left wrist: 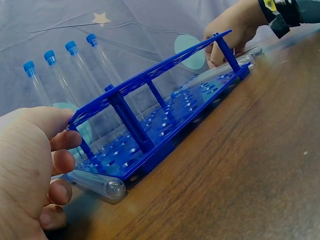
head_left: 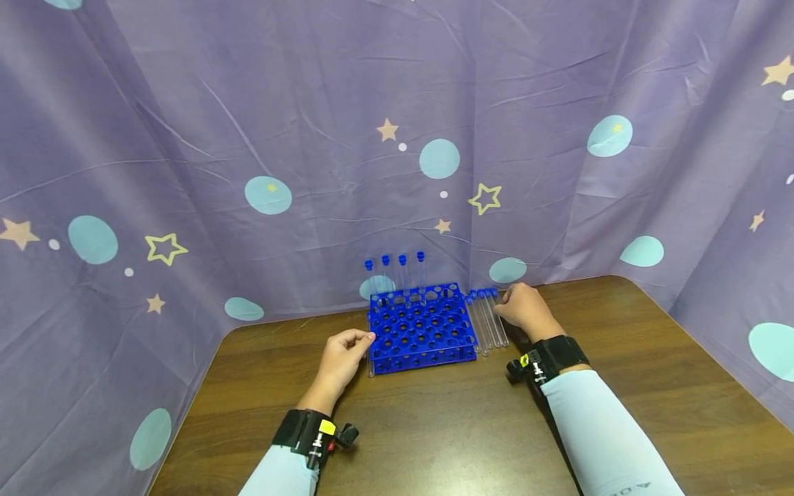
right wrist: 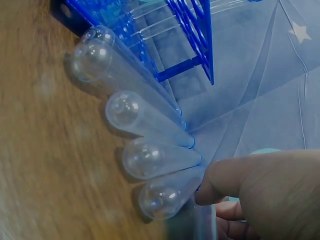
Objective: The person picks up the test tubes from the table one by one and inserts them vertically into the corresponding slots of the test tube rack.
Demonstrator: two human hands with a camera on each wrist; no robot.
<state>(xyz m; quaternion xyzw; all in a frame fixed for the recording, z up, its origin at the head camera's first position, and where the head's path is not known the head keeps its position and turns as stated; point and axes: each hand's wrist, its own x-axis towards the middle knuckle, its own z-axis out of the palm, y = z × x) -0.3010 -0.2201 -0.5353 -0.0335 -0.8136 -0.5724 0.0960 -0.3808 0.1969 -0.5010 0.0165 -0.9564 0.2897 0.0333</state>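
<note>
A blue test tube rack (head_left: 422, 327) stands on the table, with several blue-capped test tubes (head_left: 403, 275) upright in its back row. My left hand (head_left: 341, 355) grips the rack's left edge, thumb on the upper plate and fingers curled below it. Beside those fingers, a loose test tube (left wrist: 102, 185) lies along the rack's left side. To the right of the rack, several capped test tubes (head_left: 485, 320) lie side by side, rounded ends towards me. My right hand (head_left: 524, 310) pinches the rightmost test tube (right wrist: 167, 195) near its cap; its fingertips are partly hidden.
The wooden table (head_left: 428, 427) reaches back to a purple patterned curtain (head_left: 335, 138), which hangs close behind the rack. Wrist cameras on black straps (head_left: 558, 355) sit on both forearms.
</note>
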